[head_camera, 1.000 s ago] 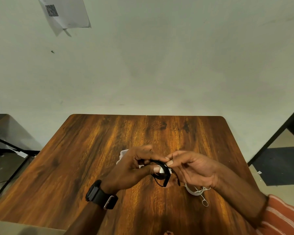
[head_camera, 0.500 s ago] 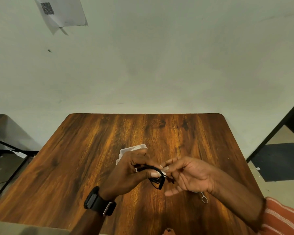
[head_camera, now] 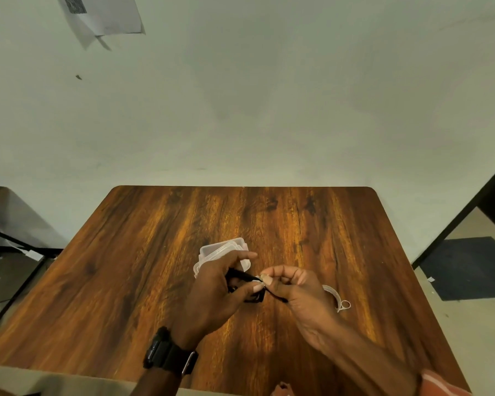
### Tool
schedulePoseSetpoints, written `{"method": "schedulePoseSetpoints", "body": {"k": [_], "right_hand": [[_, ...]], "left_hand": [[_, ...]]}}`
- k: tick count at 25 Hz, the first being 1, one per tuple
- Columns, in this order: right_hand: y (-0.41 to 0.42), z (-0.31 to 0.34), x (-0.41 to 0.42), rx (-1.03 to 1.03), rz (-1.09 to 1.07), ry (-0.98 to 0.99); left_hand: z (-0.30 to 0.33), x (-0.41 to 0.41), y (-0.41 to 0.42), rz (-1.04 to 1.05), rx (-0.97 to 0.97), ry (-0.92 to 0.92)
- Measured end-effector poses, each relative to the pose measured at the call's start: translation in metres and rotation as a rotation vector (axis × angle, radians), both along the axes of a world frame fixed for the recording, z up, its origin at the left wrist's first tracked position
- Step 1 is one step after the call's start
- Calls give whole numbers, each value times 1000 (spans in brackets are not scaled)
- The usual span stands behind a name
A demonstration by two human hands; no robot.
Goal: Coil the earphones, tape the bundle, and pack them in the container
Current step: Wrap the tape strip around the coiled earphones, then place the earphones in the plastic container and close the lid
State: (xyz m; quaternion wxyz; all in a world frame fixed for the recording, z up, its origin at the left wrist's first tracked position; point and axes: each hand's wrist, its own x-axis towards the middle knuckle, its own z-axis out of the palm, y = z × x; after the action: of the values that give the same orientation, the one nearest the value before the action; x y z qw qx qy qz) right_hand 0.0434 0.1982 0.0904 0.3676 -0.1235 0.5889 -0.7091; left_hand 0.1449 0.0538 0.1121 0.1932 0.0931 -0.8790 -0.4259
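Dark-stained wood-grain table [head_camera: 143, 281], rounded far corners, set against a plain pale wall [head_camera: 269, 95]. A paper sheet [head_camera: 106, 15] hangs on the wall at far left, with a QR-like printed block; no text readable. Black-framed furniture at the left edge, a dark floor mat [head_camera: 466, 267] at right.

Both hands meet over the table's middle. Left hand [head_camera: 217, 292], black watch [head_camera: 169, 352] on its wrist, is curled around the coiled black earphones [head_camera: 240, 277], thumb pressed on the bundle. Right hand [head_camera: 300, 292] pinches thumb and forefinger at a small white bit on the bundle, likely tape; a loose black cable end trails under it. Striped orange sleeve [head_camera: 443, 384] at near right.

Clear plastic container [head_camera: 226, 248] sits on the table just beyond the left hand, partly hidden. White tape roll [head_camera: 333, 292] lies right of the right hand.
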Motion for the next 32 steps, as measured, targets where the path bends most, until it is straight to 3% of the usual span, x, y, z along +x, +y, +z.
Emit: {"method": "schedulePoseSetpoints", "body": {"k": [5, 8, 10, 14, 16, 18, 20, 21, 22, 23, 27, 32], "right_hand": [[-5, -39, 11, 17, 32, -31], [-5, -62, 14, -49, 98, -81], [-9, -72, 12, -19, 132, -2], [-25, -79, -3, 207, 117, 329], [-35, -80, -15, 344, 95, 466], [-44, -82, -32, 437, 28, 539], [-53, -82, -52, 475, -79, 555], [-59, -80, -62, 481, -130, 548], [-64, -79, -71, 469, -180, 523], [-71, -77, -78, 446, -221, 483], [-98, -74, -100, 353, -326, 396], [-149, -98, -116, 240, -306, 361]], "left_hand": [[-29, 3, -2, 12, -43, -195], [-55, 9, 1, 149, 72, -197], [-70, 8, 5, 263, 288, -168], [-97, -6, 0, 338, 968, -203], [-107, -12, -18, 243, 1058, -254], [-119, -22, -36, 287, 868, -215], [-146, -31, -58, 469, 227, -231], [-163, -34, -68, 526, -154, -328], [-182, -37, -77, 501, -410, -442], [-199, -39, -87, 447, -526, -543], [-220, -35, -108, 318, -597, -693], [-184, 20, -124, 389, -463, -407]]}}
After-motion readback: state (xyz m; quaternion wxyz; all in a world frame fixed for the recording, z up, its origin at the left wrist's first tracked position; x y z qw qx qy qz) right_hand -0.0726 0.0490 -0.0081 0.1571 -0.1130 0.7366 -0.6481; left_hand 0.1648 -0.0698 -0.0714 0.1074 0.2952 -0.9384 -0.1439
